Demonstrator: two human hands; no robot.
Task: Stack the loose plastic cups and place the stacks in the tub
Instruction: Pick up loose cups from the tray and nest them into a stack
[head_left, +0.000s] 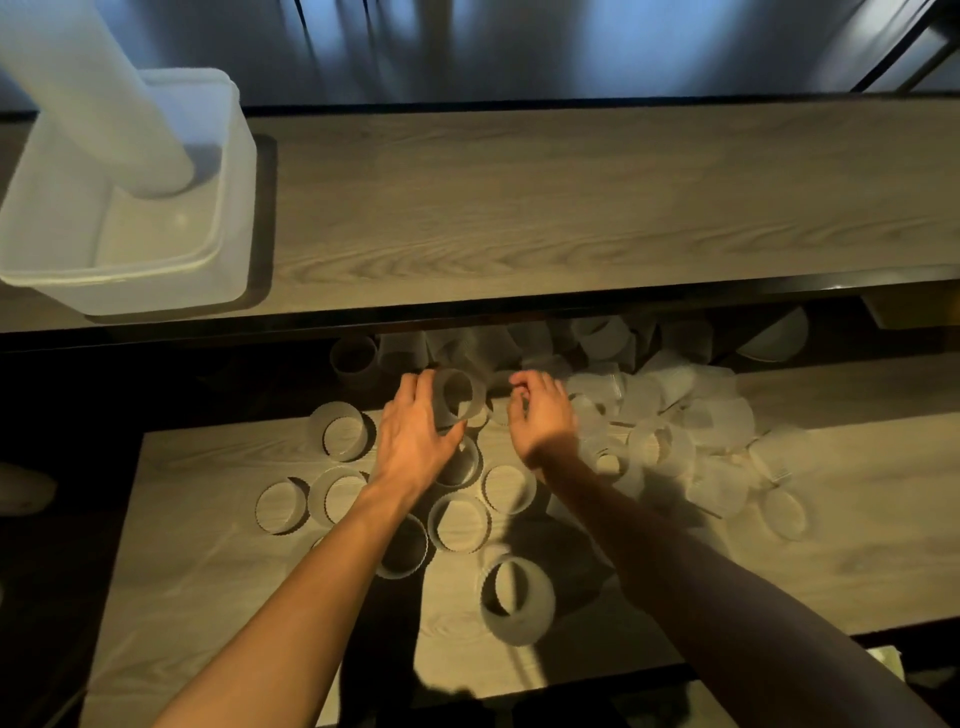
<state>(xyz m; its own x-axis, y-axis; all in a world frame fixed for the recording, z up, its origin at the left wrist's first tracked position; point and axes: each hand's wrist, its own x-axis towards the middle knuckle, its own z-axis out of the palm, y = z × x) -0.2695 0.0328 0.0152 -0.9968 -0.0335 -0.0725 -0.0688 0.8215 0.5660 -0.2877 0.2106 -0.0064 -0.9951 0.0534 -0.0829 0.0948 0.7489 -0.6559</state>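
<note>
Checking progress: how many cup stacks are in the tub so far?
1: a tall stack standing in the tub at the upper left, its top out of frame. None seems hidden.

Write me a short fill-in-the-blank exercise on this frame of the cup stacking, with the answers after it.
The left hand grips one plastic ____.
The tub stands above the loose cups, on the ____ wooden shelf.
Inside the tub stands ____ tall stack of cups.
Missing words: cup; upper; one.
</note>
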